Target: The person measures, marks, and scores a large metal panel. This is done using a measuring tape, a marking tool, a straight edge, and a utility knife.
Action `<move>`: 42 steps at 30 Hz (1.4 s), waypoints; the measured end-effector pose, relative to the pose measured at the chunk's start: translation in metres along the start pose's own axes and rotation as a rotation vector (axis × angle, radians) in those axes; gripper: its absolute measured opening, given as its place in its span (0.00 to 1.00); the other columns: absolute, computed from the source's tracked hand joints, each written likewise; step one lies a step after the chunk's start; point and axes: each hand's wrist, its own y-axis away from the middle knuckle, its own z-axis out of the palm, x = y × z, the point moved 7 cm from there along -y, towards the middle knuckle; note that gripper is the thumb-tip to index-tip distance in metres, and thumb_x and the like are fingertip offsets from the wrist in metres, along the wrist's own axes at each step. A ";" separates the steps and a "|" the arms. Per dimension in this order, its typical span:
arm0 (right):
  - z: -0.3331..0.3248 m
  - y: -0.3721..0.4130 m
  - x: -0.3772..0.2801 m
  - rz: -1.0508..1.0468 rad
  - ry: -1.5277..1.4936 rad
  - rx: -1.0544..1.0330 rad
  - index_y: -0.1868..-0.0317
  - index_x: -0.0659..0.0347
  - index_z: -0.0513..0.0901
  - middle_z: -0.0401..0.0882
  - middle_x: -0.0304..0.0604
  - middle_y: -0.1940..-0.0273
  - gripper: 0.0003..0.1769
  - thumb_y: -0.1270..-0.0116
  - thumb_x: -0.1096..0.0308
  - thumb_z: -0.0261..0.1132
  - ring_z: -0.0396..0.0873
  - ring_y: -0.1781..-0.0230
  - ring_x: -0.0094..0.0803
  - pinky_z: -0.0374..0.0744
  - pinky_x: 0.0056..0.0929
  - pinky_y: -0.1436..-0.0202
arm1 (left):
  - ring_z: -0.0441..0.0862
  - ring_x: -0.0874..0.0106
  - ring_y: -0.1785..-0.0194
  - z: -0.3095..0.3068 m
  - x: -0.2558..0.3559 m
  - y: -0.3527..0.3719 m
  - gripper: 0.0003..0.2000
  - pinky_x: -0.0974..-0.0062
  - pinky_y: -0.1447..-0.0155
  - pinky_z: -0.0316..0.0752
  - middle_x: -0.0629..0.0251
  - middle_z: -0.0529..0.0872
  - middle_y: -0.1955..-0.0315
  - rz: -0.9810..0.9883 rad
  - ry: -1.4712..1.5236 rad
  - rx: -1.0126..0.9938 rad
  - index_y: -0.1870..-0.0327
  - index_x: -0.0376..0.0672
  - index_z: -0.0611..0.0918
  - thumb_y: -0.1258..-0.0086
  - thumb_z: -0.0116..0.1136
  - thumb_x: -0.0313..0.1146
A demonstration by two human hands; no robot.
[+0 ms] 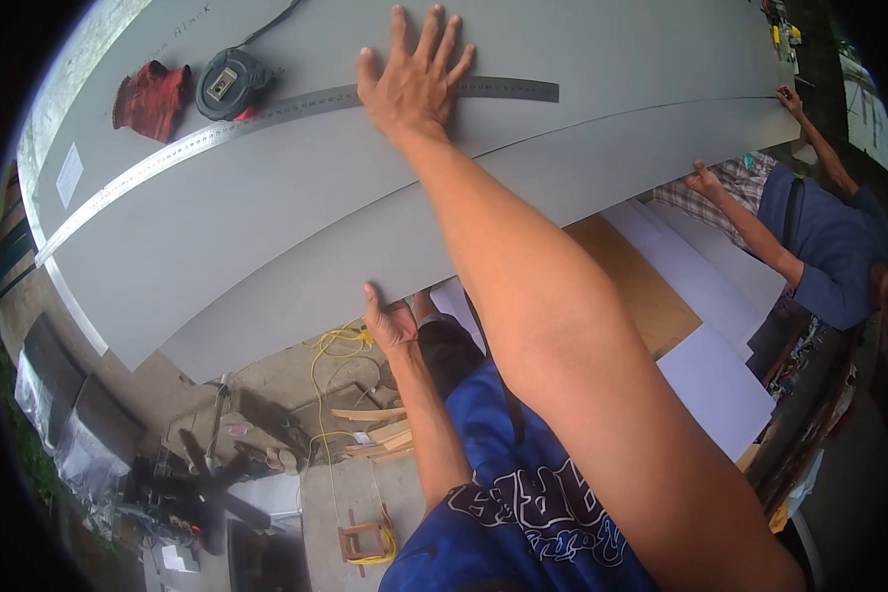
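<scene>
My right hand (409,94) lies flat with fingers spread on a large grey sheet (622,59), partly over a long steel ruler (202,141). Along the sheet's near side runs a narrower grey strip (365,252), divided from it by a long thin line. My left hand (392,324) pinches the strip's near edge, thumb on top, fingers mostly hidden. On the sheet at the upper left are a dark tape measure (229,84) and a crumpled red and black cloth item (152,101).
At right, a co-worker in blue (844,247) has both hands at the far end of the strip. Pale panels (715,395) and a brown board (636,286) lie below. Wood pieces (390,434), yellow cord (316,380) and a black fan-like object (207,483) are on the floor.
</scene>
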 end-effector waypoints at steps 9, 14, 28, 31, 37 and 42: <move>-0.006 -0.005 -0.004 0.001 0.113 -0.123 0.20 0.53 0.53 0.45 0.58 0.20 0.37 0.23 0.44 0.44 0.42 0.19 0.54 0.42 0.65 0.22 | 0.76 0.62 0.38 0.006 0.019 0.034 0.25 0.60 0.30 0.69 0.57 0.78 0.41 0.155 -0.126 0.141 0.36 0.34 0.73 0.32 0.66 0.29; -0.005 -0.004 -0.006 -0.009 0.134 -0.092 0.20 0.53 0.54 0.44 0.59 0.20 0.37 0.23 0.44 0.44 0.41 0.19 0.55 0.41 0.65 0.22 | 0.76 0.64 0.39 0.003 0.015 0.032 0.25 0.62 0.31 0.70 0.58 0.78 0.42 0.206 -0.070 0.168 0.36 0.34 0.73 0.33 0.66 0.27; -0.005 -0.005 -0.010 -0.014 0.161 -0.046 0.21 0.52 0.55 0.50 0.58 0.21 0.37 0.24 0.45 0.48 0.44 0.19 0.55 0.46 0.65 0.22 | 0.77 0.65 0.41 0.029 0.024 0.042 0.22 0.62 0.33 0.72 0.60 0.80 0.44 0.346 -0.114 0.203 0.38 0.34 0.75 0.31 0.66 0.30; -0.009 -0.006 -0.011 -0.021 0.175 -0.064 0.21 0.52 0.55 0.49 0.58 0.21 0.37 0.25 0.45 0.48 0.44 0.19 0.55 0.46 0.64 0.22 | 0.77 0.65 0.41 0.029 0.023 0.041 0.22 0.63 0.33 0.72 0.60 0.80 0.43 0.347 -0.117 0.213 0.38 0.35 0.75 0.31 0.65 0.30; -0.003 -0.004 -0.010 -0.035 0.192 -0.029 0.21 0.52 0.54 0.48 0.58 0.21 0.37 0.24 0.46 0.47 0.43 0.19 0.54 0.45 0.62 0.21 | 0.77 0.65 0.40 0.032 0.024 0.042 0.26 0.65 0.32 0.70 0.58 0.79 0.42 0.340 -0.065 0.222 0.36 0.34 0.73 0.34 0.67 0.27; -0.005 -0.006 -0.010 -0.031 0.203 -0.041 0.20 0.52 0.55 0.48 0.57 0.21 0.37 0.23 0.46 0.47 0.43 0.19 0.54 0.46 0.62 0.21 | 0.76 0.66 0.40 0.034 0.023 0.041 0.26 0.64 0.32 0.69 0.58 0.78 0.42 0.325 -0.055 0.241 0.36 0.33 0.73 0.34 0.67 0.26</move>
